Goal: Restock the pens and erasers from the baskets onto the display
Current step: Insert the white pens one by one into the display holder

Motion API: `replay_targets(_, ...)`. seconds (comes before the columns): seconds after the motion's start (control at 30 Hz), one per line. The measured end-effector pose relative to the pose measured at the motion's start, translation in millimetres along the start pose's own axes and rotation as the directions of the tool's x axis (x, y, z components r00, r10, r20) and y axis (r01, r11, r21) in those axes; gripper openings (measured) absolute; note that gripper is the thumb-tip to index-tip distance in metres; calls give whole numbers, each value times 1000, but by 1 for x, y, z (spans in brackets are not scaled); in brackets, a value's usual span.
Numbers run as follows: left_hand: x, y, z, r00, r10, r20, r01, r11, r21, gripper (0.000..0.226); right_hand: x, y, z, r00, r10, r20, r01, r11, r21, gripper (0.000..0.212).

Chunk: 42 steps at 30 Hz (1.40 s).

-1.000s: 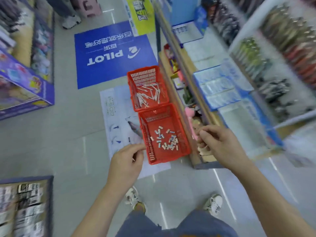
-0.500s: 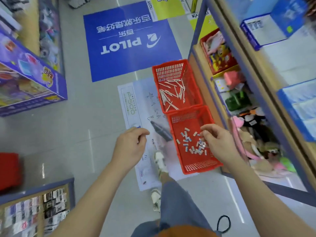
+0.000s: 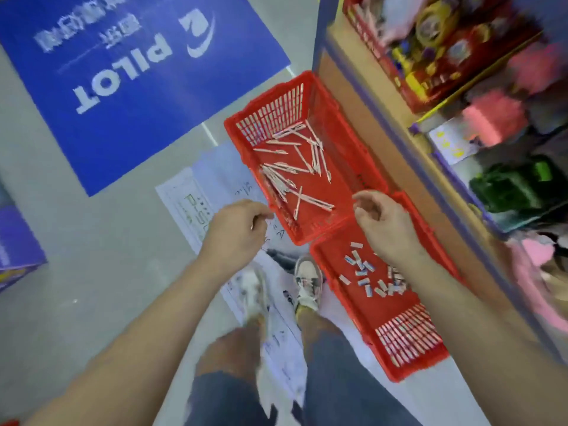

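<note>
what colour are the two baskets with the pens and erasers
Both the pen basket and the eraser basket are red; head view.

Pen basket, eraser basket open from above; shelf edge tight along right side

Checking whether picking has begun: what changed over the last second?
Both hands moved forward: the left hand now hangs by the near left rim of the pens basket, the right hand over its near right corner. Nothing visibly taken or let go. Pens and erasers lie as before.
</note>
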<state>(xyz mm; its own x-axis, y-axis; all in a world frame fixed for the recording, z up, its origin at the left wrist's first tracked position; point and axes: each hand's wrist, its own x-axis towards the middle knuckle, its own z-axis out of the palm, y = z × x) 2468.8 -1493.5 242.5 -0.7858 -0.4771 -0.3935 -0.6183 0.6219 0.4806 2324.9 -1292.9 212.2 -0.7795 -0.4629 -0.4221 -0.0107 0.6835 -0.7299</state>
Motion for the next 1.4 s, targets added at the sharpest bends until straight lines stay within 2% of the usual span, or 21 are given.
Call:
replay_targets(0.1, 95, -41, 36, 988, 141, 61, -146, 986, 83, 32, 73, 30, 49, 1000, 21, -21, -21, 1000, -16, 26)
replay_targets(0.17, 160, -66, 66, 965, 207, 160, -235, 956, 177, 32, 121, 57, 85, 998, 51, -41, -51, 999, -4, 30)
replay_targets(0.3, 276, -112, 137, 871, 291, 397, -446, 807, 387, 38, 218, 120, 150, 995, 63, -73, -70, 993, -94, 46)
replay_targets(0.47, 384, -149, 224, 653, 291, 699, -732, 479, 484, 47, 326, 193, 211, 992, 126, 22, -111, 935, -337, 75)
replay_targets(0.57, 422, -166, 263, 544, 254, 800, -835, 261, 485, 62, 374, 222, 240, 982, 183, 36, -146, 875, -461, 101)
replay_targets(0.63, 433, -172, 280, 482, 237, 843, -876, 104, 472, 77, 390, 231, 256, 973, 231, -5, -200, 834, -514, 114)
replay_targets(0.7, 437, -172, 293, 448, 230, 864, -886, -16, 464, 84, 395, 235, 270, 973, 215, -86, -224, 779, -586, 109)
replay_targets(0.8, 436, -171, 294, 511, 238, 826, -854, 30, 520, 94, 383, 245, 282, 984, 141, -108, -178, 768, -615, 69)
replay_targets(0.87, 435, -175, 293, 525, 265, 809, -842, 26, 538, 97, 373, 250, 287, 979, 167, -113, -202, 810, -551, 46)
replay_targets(0.9, 434, -177, 293, 525, 282, 803, -839, 12, 544, 94, 370, 250, 287, 974, 196, -115, -227, 816, -532, 41)
replay_targets(1.03, 438, -179, 302, 568, 389, 725, -791, 18, 611, 55, 364, 244, 276, 944, 320, -82, -307, 757, -576, 43)
replay_targets(1.17, 456, -182, 303, 676, 325, 661, -733, 205, 649, 56, 349, 253, 275, 911, 394, -124, -384, 697, -605, 37)
replay_targets(1.3, 475, -184, 296, 662, 257, 704, -746, 307, 590, 58, 347, 243, 290, 900, 389, -195, -435, 770, -467, 52)
replay_targets(1.4, 487, -176, 285, 691, 359, 628, -720, 419, 553, 47, 354, 235, 305, 928, 306, -212, -372, 767, -523, 46)
